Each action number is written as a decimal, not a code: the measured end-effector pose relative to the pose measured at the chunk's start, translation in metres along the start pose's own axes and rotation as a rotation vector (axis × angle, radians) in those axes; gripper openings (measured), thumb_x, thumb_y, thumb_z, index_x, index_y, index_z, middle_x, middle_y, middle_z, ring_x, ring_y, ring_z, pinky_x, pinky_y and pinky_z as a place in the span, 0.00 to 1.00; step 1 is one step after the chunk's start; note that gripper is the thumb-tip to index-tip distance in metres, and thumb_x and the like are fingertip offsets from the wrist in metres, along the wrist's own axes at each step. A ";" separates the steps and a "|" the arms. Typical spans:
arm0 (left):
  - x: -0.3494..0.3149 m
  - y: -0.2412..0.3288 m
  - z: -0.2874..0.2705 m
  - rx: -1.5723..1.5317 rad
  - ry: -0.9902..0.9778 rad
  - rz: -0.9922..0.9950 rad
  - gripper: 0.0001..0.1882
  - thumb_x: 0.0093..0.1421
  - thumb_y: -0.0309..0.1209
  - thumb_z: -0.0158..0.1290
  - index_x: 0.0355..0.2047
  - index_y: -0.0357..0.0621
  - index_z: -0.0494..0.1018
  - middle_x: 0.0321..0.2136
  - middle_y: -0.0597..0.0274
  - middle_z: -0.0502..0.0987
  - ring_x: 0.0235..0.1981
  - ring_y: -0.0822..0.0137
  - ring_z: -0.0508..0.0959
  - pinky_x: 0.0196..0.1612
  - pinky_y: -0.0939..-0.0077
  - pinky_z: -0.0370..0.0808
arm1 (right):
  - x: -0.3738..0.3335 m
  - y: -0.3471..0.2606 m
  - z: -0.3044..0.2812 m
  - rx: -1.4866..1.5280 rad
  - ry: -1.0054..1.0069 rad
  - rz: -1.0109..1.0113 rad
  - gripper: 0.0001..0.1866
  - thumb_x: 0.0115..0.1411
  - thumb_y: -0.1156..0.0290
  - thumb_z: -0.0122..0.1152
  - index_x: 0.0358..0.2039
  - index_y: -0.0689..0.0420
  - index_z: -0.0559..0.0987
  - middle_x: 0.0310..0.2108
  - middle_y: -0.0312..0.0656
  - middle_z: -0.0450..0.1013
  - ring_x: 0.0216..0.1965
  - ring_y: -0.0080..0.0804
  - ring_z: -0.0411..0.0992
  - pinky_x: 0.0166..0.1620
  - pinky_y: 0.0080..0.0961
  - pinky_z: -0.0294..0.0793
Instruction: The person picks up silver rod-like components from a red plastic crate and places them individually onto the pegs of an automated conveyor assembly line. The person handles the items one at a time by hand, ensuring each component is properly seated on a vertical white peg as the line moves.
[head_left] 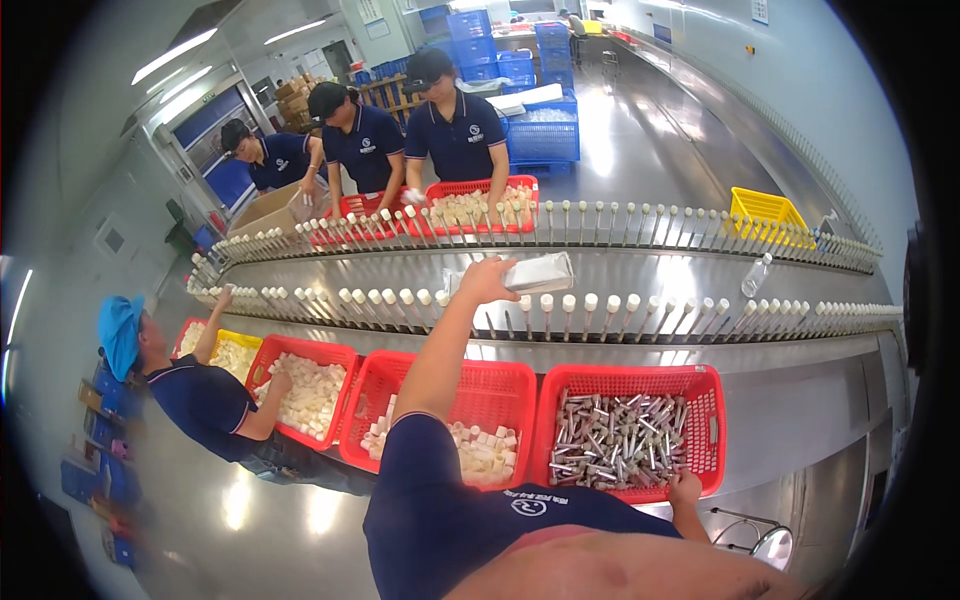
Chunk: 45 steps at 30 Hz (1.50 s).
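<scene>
My left hand (pixel 485 280) reaches over the near row of upright pins, its thumb and fingers around a long whitish, foil-like package (pixel 545 273) that shows on both sides of the hand. Most pins carry white caps (pixel 590 302); a few just below this hand are bare. My right hand (pixel 686 488) is at the near right corner of a red basket (pixel 712 400), fingers curled over the edge; what they hold, if anything, is hidden. Slim silvery metal tubes (pixel 620 440) fill that basket. Left of it, another red basket (pixel 500 375) contains white caps (pixel 490 452).
A co-worker in a blue cap (pixel 120 335) reaches to the pins at left, beside a red basket of caps (pixel 305 395). Across the line several people stand over red baskets (pixel 525 185). A clear bottle (pixel 756 275) and a yellow basket (pixel 765 207) are at right.
</scene>
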<state>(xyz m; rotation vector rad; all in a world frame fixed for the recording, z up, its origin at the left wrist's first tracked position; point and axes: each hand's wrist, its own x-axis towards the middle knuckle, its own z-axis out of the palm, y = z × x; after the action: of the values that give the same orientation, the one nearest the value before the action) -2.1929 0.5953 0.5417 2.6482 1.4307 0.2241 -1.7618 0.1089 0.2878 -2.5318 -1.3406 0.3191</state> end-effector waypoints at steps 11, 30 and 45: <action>0.006 -0.021 0.009 -0.005 0.033 0.017 0.46 0.33 0.54 0.64 0.54 0.51 0.68 0.43 0.50 0.73 0.47 0.52 0.73 0.49 0.61 0.70 | 0.025 -0.022 -0.006 0.032 0.045 -0.037 0.10 0.52 0.67 0.52 0.26 0.59 0.78 0.22 0.52 0.73 0.27 0.51 0.72 0.34 0.47 0.69; 0.005 -0.028 -0.030 -0.023 0.215 0.116 0.43 0.37 0.53 0.65 0.54 0.50 0.68 0.46 0.52 0.73 0.49 0.53 0.72 0.52 0.60 0.68 | 0.032 -0.041 0.009 0.007 0.024 -0.064 0.12 0.51 0.66 0.50 0.25 0.60 0.78 0.22 0.53 0.73 0.26 0.52 0.72 0.32 0.48 0.69; -0.006 -0.062 -0.016 -0.018 0.235 0.057 0.45 0.34 0.53 0.65 0.55 0.52 0.68 0.46 0.54 0.73 0.49 0.54 0.72 0.51 0.60 0.68 | 0.031 -0.033 0.028 -0.007 0.039 -0.094 0.11 0.51 0.67 0.49 0.24 0.61 0.75 0.21 0.53 0.72 0.26 0.53 0.72 0.32 0.49 0.69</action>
<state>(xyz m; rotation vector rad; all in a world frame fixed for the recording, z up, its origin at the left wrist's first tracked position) -2.2497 0.6249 0.5459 2.7239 1.4081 0.5681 -1.7787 0.1561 0.2702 -2.4585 -1.4421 0.2449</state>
